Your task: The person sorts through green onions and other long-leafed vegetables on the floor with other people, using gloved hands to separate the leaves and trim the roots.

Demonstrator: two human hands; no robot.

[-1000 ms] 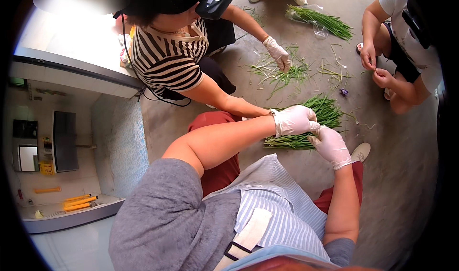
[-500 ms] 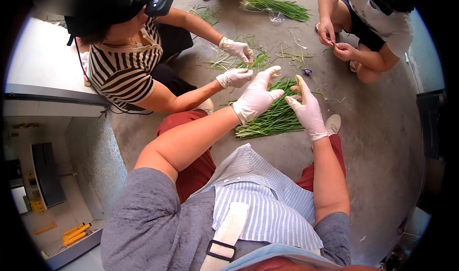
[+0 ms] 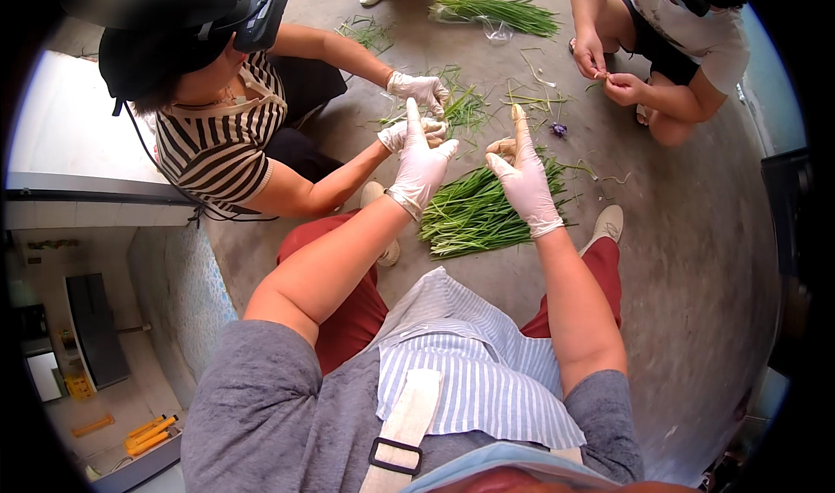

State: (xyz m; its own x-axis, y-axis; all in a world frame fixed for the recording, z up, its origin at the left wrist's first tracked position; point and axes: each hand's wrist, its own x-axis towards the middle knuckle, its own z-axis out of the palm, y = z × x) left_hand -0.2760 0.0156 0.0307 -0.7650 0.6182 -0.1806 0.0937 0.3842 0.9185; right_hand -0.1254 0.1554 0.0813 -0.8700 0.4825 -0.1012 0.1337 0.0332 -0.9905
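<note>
A thick pile of long green chives (image 3: 474, 217) lies on the concrete floor between my feet. My left hand (image 3: 422, 169), in a white glove, hovers at the pile's left edge. Its index finger points away from me and its thumb stands apart, with nothing visible in it. Over the pile's right side is my right hand (image 3: 527, 184), also gloved. Its index finger is stretched out and the other fingers are partly bent; I see nothing held. Just beyond my left hand, a co-worker's gloved hands (image 3: 419, 93) are close together near loose green stalks (image 3: 465, 106).
Another chive bundle (image 3: 500, 13) lies in clear plastic at the far side. Scattered trimmings (image 3: 539, 101) and a small purple item (image 3: 557, 129) are on the floor. A co-worker in stripes (image 3: 217, 154) crouches at left, another person (image 3: 657, 75) at far right. A white cabinet (image 3: 96, 127) borders the left.
My left hand has moved left, away from the middle of the pile, and its index finger now points up the picture. My right hand has shifted slightly left and up.
</note>
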